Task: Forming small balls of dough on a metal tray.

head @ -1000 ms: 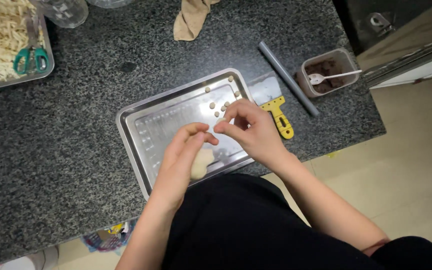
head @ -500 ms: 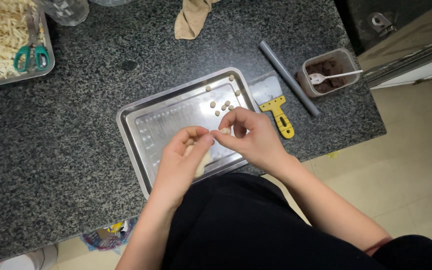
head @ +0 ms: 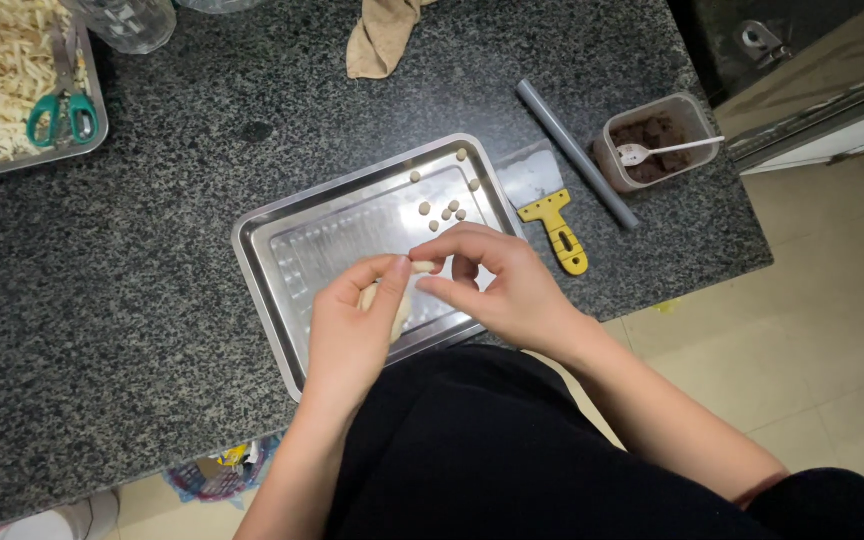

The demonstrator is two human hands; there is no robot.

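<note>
Desk (head: pixel 152 260) black-grey speckled. Tray (head: pixel 282 250) silver. Dough (head: pixel 399 300) pale cream. Scraper (head: pixel 557 230) yellow. Scissors (head: pixel 62 115) green-handled. Tube (head: pixel 577 155) grey. Cloth (head: pixel 382 40) tan.

dough lump (head: pixel 399 300): mostly hidden by hands | noodle tray (head: pixel 12 165): cut off at left edge

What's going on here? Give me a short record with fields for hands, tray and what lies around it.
Left hand: holds a pale dough lump over the tray.
Right hand: fingertips pinch at the top of the lump.
Tray: steel, on a dark counter; small dough balls at its far right corner.
Right of tray: yellow scraper, grey rod, tub of brown filling with a spoon.
Far left: scissors on a tray of pale strips.
</note>
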